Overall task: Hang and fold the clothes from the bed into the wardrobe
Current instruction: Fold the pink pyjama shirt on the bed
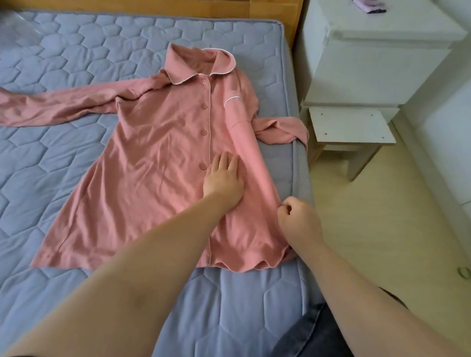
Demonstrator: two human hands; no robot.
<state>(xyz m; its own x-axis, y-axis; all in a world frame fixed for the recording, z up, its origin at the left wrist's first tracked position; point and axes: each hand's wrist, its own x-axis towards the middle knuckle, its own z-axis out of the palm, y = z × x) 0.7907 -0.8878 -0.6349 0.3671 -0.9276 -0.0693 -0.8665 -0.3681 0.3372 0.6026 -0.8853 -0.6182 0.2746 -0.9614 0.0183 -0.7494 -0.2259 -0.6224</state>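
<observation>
Head view. Pink button-front shirt [158, 157] lies face up and spread flat on the quilted blue mattress [36, 166], on its right half. The collar, piped in white, points toward the wooden headboard [146, 1]; the hem points toward the near edge. One sleeve is stretched straight out toward the left edge. The other is bunched at the right edge and drapes just over it. The shirt's right side runs close along that edge, while the left half of the mattress and the strip near the hem are bare quilting.

Left hand [223, 180]: arm reaches in from the lower left, palm down, fingers straight and together, pressing flat on the shirt front just right of the button line, beside the lowest visible button. It grasps nothing.

Right hand [298, 218]: arm comes in from the lower right, fingers curled tight, pinching the shirt's right side seam low down, right at the mattress edge.

Beyond the right edge is pale wood floor [378, 214], with a white nightstand [374, 57] by the headboard corner and a small white stool [350, 124] in front of it. The gap between stool and bed is narrow.
</observation>
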